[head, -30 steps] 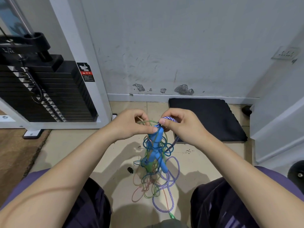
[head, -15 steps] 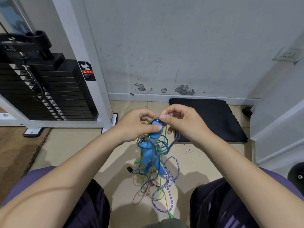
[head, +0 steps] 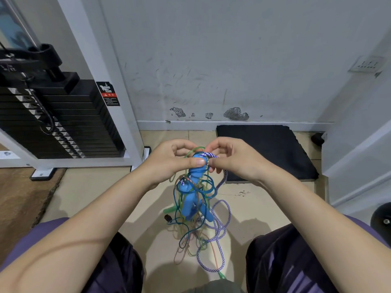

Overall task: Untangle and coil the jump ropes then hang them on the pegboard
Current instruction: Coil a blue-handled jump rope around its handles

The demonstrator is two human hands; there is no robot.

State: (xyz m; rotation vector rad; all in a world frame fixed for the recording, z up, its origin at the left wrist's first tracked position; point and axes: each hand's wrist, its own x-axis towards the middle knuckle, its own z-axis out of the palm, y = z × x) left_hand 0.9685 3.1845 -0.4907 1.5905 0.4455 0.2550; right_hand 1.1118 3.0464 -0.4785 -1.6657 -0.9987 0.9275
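A tangled bundle of jump ropes (head: 196,210) hangs between my knees: blue handles (head: 191,199), a teal cord, a green cord, an orange cord and a purple-and-white braided rope (head: 220,227). My left hand (head: 169,159) grips the top of a blue handle, thumb pressed on it. My right hand (head: 230,159) pinches the purple-and-white rope right beside the handle's top. The lower loops trail onto the tiled floor (head: 88,193). No pegboard is in view.
A weight-stack machine (head: 57,121) with a white frame stands at the left. A black mat (head: 264,149) lies against the grey wall (head: 211,60) ahead. A small black object (head: 167,217) lies on the floor by the ropes. A dark round object (head: 382,218) sits at the right edge.
Both hands lifted the bundle slightly and closed in together at its top. The hanging loops rose and swung a little; the right hand's pinch on the braided rope shifted closer to the handle.
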